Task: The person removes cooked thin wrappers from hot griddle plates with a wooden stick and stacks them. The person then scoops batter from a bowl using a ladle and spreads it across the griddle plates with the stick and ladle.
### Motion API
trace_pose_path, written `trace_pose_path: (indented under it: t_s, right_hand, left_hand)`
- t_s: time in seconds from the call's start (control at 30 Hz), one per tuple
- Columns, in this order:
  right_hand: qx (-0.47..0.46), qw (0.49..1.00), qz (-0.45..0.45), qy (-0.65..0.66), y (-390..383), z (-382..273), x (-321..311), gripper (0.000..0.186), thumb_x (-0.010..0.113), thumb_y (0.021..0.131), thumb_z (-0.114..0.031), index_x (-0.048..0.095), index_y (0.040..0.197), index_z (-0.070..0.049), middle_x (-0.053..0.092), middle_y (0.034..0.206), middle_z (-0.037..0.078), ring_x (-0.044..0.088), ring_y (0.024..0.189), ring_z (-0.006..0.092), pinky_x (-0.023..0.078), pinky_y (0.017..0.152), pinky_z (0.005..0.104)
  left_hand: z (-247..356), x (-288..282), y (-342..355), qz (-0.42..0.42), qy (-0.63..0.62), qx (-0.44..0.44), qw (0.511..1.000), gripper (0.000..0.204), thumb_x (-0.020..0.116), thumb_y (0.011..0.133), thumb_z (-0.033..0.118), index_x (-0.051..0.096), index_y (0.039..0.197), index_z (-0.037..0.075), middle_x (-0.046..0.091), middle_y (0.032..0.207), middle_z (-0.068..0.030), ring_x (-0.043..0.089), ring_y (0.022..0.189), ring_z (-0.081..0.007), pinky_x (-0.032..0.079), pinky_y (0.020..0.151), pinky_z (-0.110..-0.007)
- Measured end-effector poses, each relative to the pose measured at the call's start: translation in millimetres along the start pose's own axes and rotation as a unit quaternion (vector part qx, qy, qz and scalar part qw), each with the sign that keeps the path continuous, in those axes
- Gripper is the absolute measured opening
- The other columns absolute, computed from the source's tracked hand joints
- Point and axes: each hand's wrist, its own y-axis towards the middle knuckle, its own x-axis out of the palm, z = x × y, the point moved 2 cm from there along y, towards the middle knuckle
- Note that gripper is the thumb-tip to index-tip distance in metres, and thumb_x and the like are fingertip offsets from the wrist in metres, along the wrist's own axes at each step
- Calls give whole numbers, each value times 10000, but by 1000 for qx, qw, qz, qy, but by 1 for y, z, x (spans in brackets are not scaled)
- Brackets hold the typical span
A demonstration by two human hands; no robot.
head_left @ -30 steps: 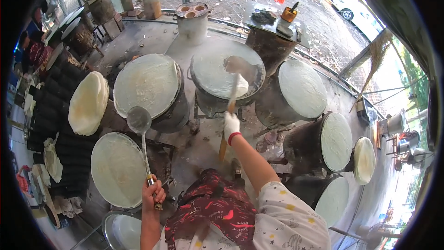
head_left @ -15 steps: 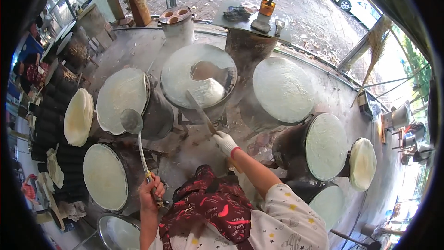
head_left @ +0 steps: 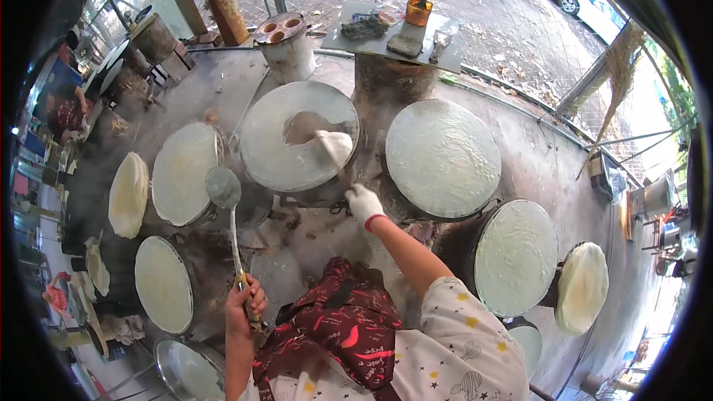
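Right hand [head_left: 364, 203] is wrapped firmly round the wooden handle of a flat spatula [head_left: 344, 176], and the left hand [head_left: 243, 303] has its fingers curled tight round a long-handled ladle [head_left: 223, 187], so from my end both grips look fully closed on something. Compared with half a second ago, the spatula's changed angle: it was slanting across the near rim of the middle griddle [head_left: 304, 126] with its tip left of the pale lump of batter [head_left: 336, 147], and now its far end is up at that lump, just right of the brown bare patch. My view has swung a bit too, so the griddles all sit differently in the picture. The lump looks narrower than it did, but motion blur means I honestly can't tell where batter stops and blade starts. The ladle's barely changed, bowl up, overlapping the right edge of the left griddle's pale sheet [head_left: 182, 178] as I see it; can't tell if it touches. Grip details: the right hand wears a white glove [head_left: 368, 209], fingers folded over the handle, no gap I can make out. The left is bare, thumb and fingers closed near the handle's lower end, in front of the dark red patterned apron [head_left: 338, 330].
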Motion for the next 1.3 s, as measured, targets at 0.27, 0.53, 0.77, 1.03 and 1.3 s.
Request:
trace_pose_path:
  t_s: [0.27,0.53,0.77,1.03,1.3]
  right_hand:
    - [45,997,-25,-63,-31,47,4,366,457,887,-336,551,1136,-86,612,980,272,581,944,427,441,822,501]
    - [64,998,27,-1,104,-21,22,403,503,898,-310,534,1268,-153,622,1091,187,608,983,330,460,841,353]
    - [100,965,156,183,34,-27,64,391,502,889,-259,554,1245,-107,638,1065,182,609,974,266,437,869,314]
    - [39,980,190,48,2,2,50,375,550,877,-196,578,1221,-51,674,924,129,600,892,132,457,777,274]
    - [120,959,157,203,-30,-5,90,382,553,886,-203,574,1209,0,658,1069,118,583,980,142,424,870,243]
  left_hand:
    - [16,-11,9,4,-16,4,1000,203,557,860,83,489,1047,41,459,790,-52,413,556,-118,365,446,-237]
    - [33,-33,14,-21,-31,-29,999,201,537,873,89,481,1058,35,460,809,-63,412,554,-122,364,443,-239]
    - [51,-61,14,-17,-24,-37,999,198,516,872,81,479,1061,36,462,809,-65,409,546,-117,376,441,-237]
    - [66,-74,27,-40,-27,-68,997,190,504,862,61,484,1050,35,473,794,-68,418,535,-117,381,434,-238]
    - [70,-72,32,2,-32,-97,995,199,531,842,17,479,1032,44,476,783,-62,419,524,-116,377,417,-237]
